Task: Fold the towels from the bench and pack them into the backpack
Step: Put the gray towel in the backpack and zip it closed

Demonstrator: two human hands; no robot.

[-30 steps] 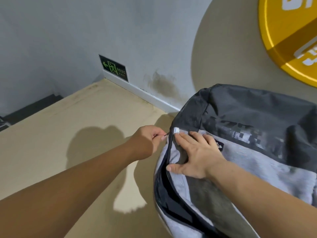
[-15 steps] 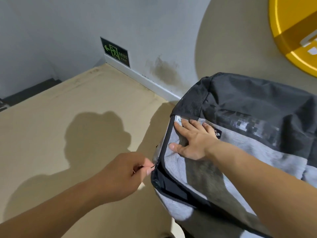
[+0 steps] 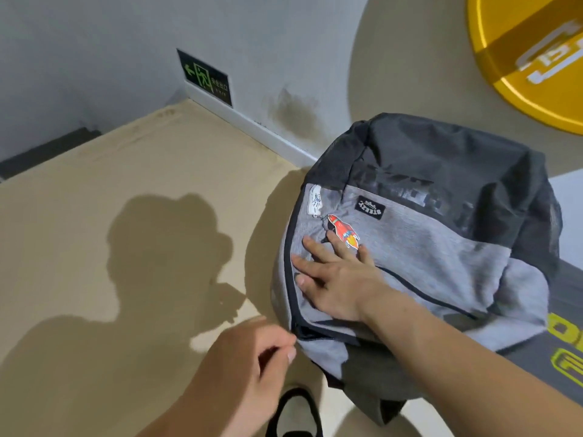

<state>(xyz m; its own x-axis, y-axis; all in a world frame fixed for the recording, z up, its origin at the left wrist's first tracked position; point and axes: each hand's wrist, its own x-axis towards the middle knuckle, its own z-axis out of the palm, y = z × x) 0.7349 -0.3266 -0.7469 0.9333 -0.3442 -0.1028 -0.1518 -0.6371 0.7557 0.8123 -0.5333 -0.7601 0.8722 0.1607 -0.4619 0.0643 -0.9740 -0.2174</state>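
Observation:
A grey and black backpack (image 3: 441, 234) lies front-up at the right, with a red rocket charm (image 3: 344, 230) and a white shoe charm (image 3: 315, 200) hanging on its front. My right hand (image 3: 334, 279) presses flat on the grey front panel, fingers spread. My left hand (image 3: 252, 364) pinches something small at the backpack's lower left corner, where the dark side zip line ends; the zip pull itself is hidden in my fingers. The side zip looks closed along the left edge. No towels are in view.
The backpack rests on a dark bench surface (image 3: 564, 310) with yellow-green lettering at the right. The beige floor (image 3: 110, 247) spreads to the left, with a white skirting board and a green exit sign (image 3: 206, 77) on the grey wall. A shoe (image 3: 293, 411) shows at the bottom.
My left hand has drawn the zip pull down the backpack's left side, from the top corner to the lower corner. My right hand slid down the front panel, uncovering the charms.

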